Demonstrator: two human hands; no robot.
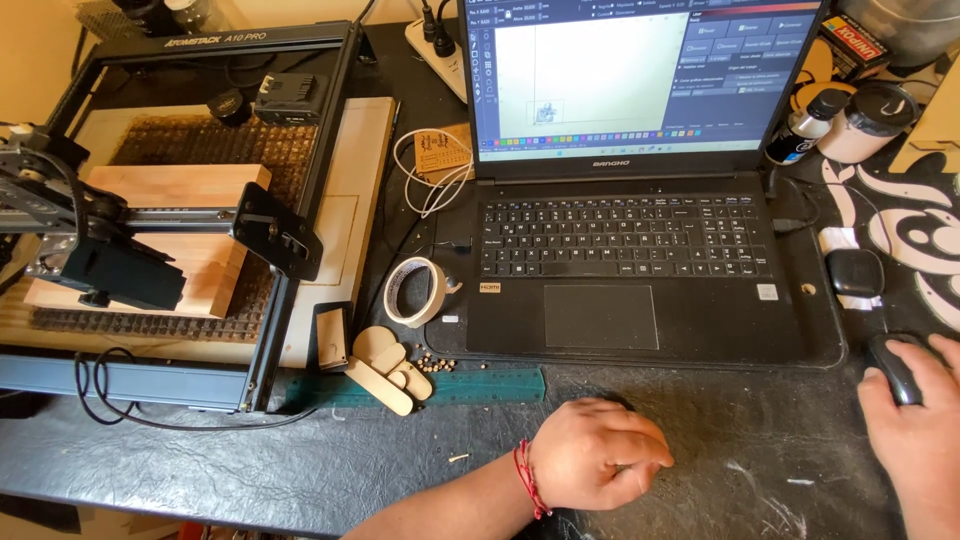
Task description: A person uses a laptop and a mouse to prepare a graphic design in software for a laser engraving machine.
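Note:
My right hand (915,420) rests on a black computer mouse (893,362) at the right edge of the dark desk, fingers curled over it. My left hand (598,452) lies loosely closed as a fist on the desk in front of the laptop, holding nothing; a red string bracelet circles its wrist. The black laptop (630,250) stands open behind both hands, its screen (620,70) showing a design program with a white canvas.
A laser engraver frame (300,210) with a wooden block (185,185) under its head fills the left. Near it lie a roll of masking tape (415,292), wooden sticks (385,372), a green ruler (480,385), small bottles (800,125) and a power strip (435,45).

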